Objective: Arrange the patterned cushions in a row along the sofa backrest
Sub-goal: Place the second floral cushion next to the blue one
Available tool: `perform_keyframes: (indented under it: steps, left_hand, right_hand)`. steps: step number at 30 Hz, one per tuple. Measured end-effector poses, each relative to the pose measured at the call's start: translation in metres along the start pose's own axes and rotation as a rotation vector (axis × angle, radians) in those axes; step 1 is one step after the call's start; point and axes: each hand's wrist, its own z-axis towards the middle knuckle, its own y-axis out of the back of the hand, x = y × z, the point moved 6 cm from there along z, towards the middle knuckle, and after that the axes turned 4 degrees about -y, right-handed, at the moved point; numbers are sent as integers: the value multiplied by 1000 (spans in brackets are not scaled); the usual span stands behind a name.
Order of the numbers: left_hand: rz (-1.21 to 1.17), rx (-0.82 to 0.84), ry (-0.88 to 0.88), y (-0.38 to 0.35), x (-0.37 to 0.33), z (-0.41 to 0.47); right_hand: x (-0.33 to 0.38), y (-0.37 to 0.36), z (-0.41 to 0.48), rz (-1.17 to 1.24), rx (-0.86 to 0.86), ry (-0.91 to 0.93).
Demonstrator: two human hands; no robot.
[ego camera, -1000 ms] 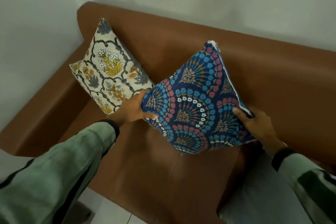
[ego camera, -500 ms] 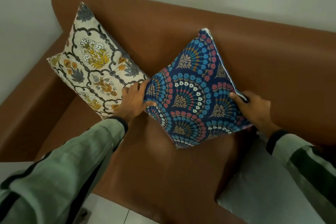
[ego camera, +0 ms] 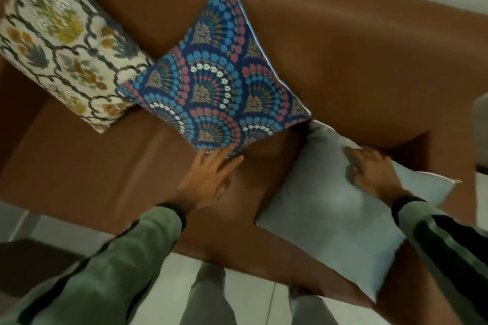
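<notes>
A cream floral cushion [ego camera: 60, 42] leans on its corner against the brown sofa backrest [ego camera: 356, 42] at the left. Beside it a blue fan-patterned cushion [ego camera: 216, 82] also stands on its corner against the backrest, overlapping the cream one's edge. My left hand [ego camera: 208, 179] hovers flat with fingers spread just below the blue cushion's bottom corner, holding nothing. A plain pale blue cushion [ego camera: 335, 208] lies flat on the seat at the right. My right hand [ego camera: 369, 169] rests on its far edge, fingers laid on the fabric.
The sofa seat [ego camera: 92, 163] is bare brown leather in front of the standing cushions. A light tiled floor [ego camera: 253, 298] and my legs show below the seat's front edge. A pale object [ego camera: 480, 119] sits at the far right edge.
Both hands have let go of the blue cushion, which now leans alone on the backrest. My right hand has moved onto the pale blue cushion. The camera has swung right and down.
</notes>
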Motion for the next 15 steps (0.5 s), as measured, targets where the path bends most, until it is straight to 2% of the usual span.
perform_keyframes:
  steps: [3,5,7,11,13,15]
  left_hand:
    - [-50,97,-8,-50,-84,2]
    - [-103,226,59,-84,-126,1]
    - [-150,347,169,-115,-154,1]
    - [-248,409,443,-157,-185,3]
    - [-319,377,468,-167,-196,11]
    - [-329,355,461,-165,-201,18]
  right_hand:
    - [-80,-10,-22,-143,170,-5]
    - [-124,-16,-35,-191,302,37]
    - [-157,-23,-48,-263,355,142]
    - [-171,-41,-56,-387,224,276]
    - [-160,-56,-50,-343,165,291]
    - [-155,-62,-47,-195,112,257]
